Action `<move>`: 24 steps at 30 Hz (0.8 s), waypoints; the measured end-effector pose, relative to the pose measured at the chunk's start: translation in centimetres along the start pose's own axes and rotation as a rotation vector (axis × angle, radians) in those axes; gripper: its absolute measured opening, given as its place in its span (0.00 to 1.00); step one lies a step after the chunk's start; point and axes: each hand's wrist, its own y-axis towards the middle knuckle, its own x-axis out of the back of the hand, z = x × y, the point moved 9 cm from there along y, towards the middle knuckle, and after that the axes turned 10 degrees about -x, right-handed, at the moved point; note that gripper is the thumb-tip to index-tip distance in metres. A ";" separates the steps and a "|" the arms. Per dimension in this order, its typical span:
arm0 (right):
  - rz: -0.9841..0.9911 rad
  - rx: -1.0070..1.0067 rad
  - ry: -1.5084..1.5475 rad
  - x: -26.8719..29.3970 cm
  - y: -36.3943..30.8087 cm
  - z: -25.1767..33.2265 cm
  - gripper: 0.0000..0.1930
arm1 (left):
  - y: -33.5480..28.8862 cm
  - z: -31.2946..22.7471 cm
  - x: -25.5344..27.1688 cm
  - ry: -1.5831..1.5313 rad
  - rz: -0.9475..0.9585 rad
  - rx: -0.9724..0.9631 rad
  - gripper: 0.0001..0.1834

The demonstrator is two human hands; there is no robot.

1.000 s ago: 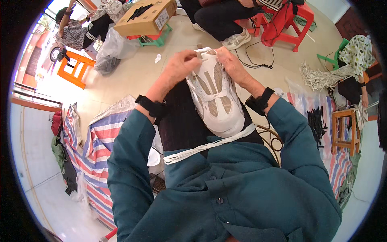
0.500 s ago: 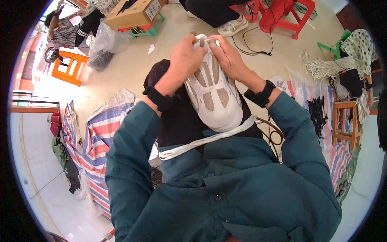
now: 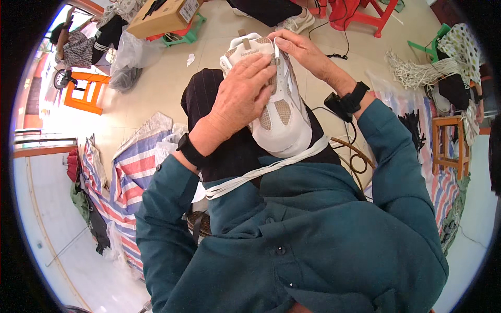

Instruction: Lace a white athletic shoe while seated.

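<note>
A white sneaker (image 3: 283, 125) with beige mesh panels lies toe-inward on our pinstriped trousers (image 3: 201, 99). Our left hand (image 3: 242, 94) spreads flat across its upper; our right hand (image 3: 305, 55) touches its edge, whether clamped we cannot tell. Slender white cords (image 3: 269, 168) cross our lap.

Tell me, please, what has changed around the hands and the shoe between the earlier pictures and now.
The left hand has left the far end of the shoe, come back toward the wearer, and now lies across its upper. That leaves the tongue in plainer view. The right hand stays at the opening's right edge; the shoe remains toe toward the wearer.
</note>
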 end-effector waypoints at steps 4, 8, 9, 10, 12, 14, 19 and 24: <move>-0.144 0.092 -0.117 -0.4 0.1 0.4 0.20 | 0.4 -0.3 -0.5 0.080 0.046 -0.081 0.18; -0.198 0.108 -0.263 -0.7 0.5 0.3 0.21 | 1.4 0.4 -2.0 0.151 0.283 -0.064 0.17; -0.214 0.121 -0.335 -0.8 0.5 0.5 0.20 | 1.4 0.5 -2.6 0.163 0.359 -0.046 0.17; -0.228 0.134 -0.407 -0.9 0.6 0.8 0.20 | 1.5 0.8 -2.9 0.188 0.394 -0.024 0.17; -0.252 0.185 -0.500 -1.2 0.0 2.0 0.20 | 1.4 0.9 -3.4 0.216 0.435 -0.001 0.18; -0.277 0.267 -0.544 -1.1 -1.2 4.1 0.20 | 1.0 0.1 -1.9 0.197 0.276 -0.024 0.20; -0.111 0.325 -0.496 0.0 -8.1 9.3 0.13 | -2.3 -2.5 2.8 -0.049 0.031 0.005 0.20; 0.289 0.244 -0.524 -4.6 -16.2 8.3 0.09 | -7.8 -6.0 4.9 -0.354 0.051 0.207 0.11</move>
